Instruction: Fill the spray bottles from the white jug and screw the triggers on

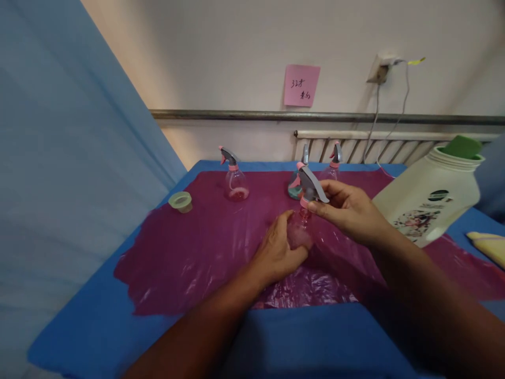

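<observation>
A clear spray bottle (300, 237) with a pink and grey trigger head (310, 184) stands upright in front of me. My left hand (279, 246) wraps round its body from the left. With thumb and fingers, my right hand (342, 210) grips the trigger head at its pink collar. Whether the head is fully seated on the neck I cannot tell. Behind it are another spray bottle (294, 190) with bluish liquid and a clear one (330, 171), both partly hidden. Further left, a spray bottle (237, 187) holds a little reddish liquid.
Purple plastic sheeting (189, 252) covers much of the blue table (300, 342). A small translucent cup (180, 201) sits at left. A large cream jug (430, 195) with a green piece in its mouth stands at right, near a yellow cloth (489, 247). A blue curtain (79, 158) hangs left.
</observation>
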`<action>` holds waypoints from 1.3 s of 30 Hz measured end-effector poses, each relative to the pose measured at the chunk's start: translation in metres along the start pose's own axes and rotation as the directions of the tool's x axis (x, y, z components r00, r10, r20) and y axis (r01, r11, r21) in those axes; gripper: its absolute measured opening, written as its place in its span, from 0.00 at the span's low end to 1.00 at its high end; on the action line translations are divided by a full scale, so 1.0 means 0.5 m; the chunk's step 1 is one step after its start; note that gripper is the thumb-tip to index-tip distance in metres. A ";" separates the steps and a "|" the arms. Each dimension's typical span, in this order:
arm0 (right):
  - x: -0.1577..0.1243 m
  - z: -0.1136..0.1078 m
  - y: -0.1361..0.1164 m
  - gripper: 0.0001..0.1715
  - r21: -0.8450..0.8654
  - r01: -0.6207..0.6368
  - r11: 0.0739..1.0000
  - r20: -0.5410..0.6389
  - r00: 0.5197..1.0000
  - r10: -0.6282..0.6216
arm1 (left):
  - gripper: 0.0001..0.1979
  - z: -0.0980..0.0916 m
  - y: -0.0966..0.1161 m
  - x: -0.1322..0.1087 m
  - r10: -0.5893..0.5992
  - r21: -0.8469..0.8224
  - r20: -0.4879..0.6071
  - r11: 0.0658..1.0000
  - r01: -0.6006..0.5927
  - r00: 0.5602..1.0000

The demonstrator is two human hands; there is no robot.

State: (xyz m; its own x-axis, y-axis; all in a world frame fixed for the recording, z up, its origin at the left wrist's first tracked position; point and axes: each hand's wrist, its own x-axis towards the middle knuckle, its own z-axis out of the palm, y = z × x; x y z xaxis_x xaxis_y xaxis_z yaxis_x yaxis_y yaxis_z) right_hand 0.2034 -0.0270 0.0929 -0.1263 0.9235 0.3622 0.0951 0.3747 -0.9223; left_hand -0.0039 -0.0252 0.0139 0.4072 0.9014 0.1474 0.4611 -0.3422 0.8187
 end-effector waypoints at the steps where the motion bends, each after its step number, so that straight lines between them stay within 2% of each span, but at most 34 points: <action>1: -0.003 0.001 0.018 0.24 0.033 -0.028 0.999 0.003 1.000 0.028 | 0.43 -0.001 0.002 0.000 0.002 -0.009 0.003 1.000 -0.002 1.000; 5: -0.019 0.002 0.069 0.26 0.134 -0.057 0.989 -0.022 0.998 0.061 | 0.43 -0.003 0.007 0.000 -0.006 -0.033 0.015 0.999 0.006 1.000; 10: -0.029 -0.004 0.087 0.25 0.142 -0.043 0.989 0.023 0.999 0.040 | 0.45 -0.002 0.007 0.002 0.010 -0.051 0.024 0.999 -0.009 1.000; 18: -0.032 -0.011 0.093 0.21 0.074 0.011 0.997 0.058 0.998 -0.015 | 0.45 -0.001 0.004 0.003 0.028 -0.046 0.038 0.999 -0.026 0.999; 24: -0.039 -0.019 0.096 0.24 -0.067 0.044 0.997 0.059 0.997 -0.040 | 0.44 0.000 0.003 0.003 0.047 -0.046 0.030 0.998 -0.046 0.998; 28: -0.045 -0.002 0.102 0.22 -0.089 0.067 0.994 -0.037 0.997 -0.071 | 0.43 0.001 0.004 0.003 0.048 -0.045 0.025 0.998 -0.047 0.999; 31: -0.047 0.025 0.109 0.21 0.043 0.045 0.998 -0.173 0.984 -0.037 | 0.43 0.001 0.001 0.004 0.046 -0.043 0.024 0.998 -0.045 0.999; 33: -0.045 0.040 0.112 0.24 0.117 0.024 0.993 -0.228 0.974 0.004 | 0.43 0.002 -0.002 0.005 0.047 -0.043 0.018 0.998 -0.046 0.999; 39: -0.035 0.051 0.115 0.30 0.123 -0.006 0.992 -0.258 0.965 0.038 | 0.41 0.004 -0.004 0.004 0.049 -0.047 0.010 0.998 -0.049 0.999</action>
State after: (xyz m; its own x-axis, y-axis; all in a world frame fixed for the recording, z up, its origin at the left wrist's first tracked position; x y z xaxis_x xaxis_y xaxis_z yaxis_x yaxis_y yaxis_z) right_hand 0.1858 -0.0237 0.0304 0.1367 0.9270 0.3493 -0.0263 0.3559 -0.9342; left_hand -0.0025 -0.0232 0.0114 0.4375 0.8806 0.1819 0.4030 -0.3728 0.8358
